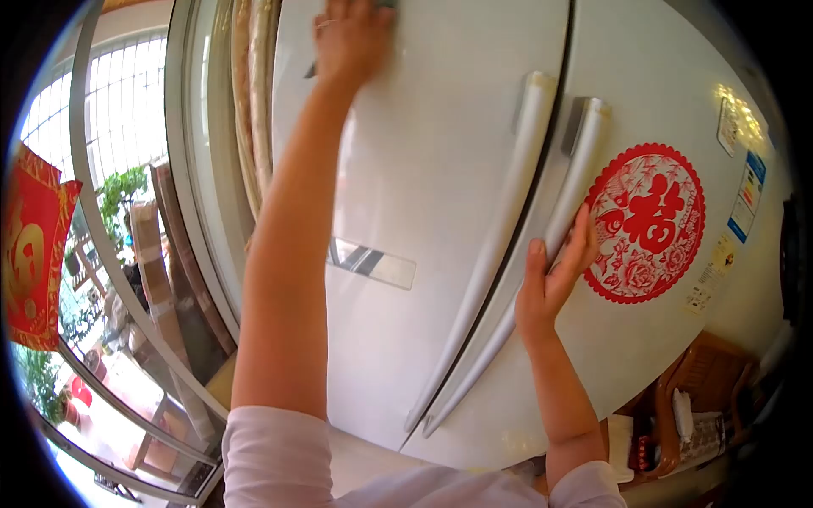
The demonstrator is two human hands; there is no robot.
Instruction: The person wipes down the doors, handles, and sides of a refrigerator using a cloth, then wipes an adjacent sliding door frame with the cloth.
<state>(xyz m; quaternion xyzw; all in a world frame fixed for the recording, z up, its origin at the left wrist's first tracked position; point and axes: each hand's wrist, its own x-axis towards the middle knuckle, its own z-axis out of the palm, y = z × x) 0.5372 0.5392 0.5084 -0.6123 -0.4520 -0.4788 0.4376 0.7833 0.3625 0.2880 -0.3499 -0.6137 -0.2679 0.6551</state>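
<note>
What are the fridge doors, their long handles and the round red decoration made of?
Fridge doors: probably painted metal, glossy white, judging by the soft reflections.
Handles: perhaps plastic or coated metal, with a pale, smooth sheen.
Round red decoration: likely thin paper or plastic film, lying flat with a scalloped edge.

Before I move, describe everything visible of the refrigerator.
The glossy white refrigerator has two doors that look shut, with long pale handles flanking the dark seam. A scalloped red sticker and small labels mark the right door; a rectangular panel, the left. The left grip, blurred, seems against the upper left door; the right grip is at the right handle.
</note>
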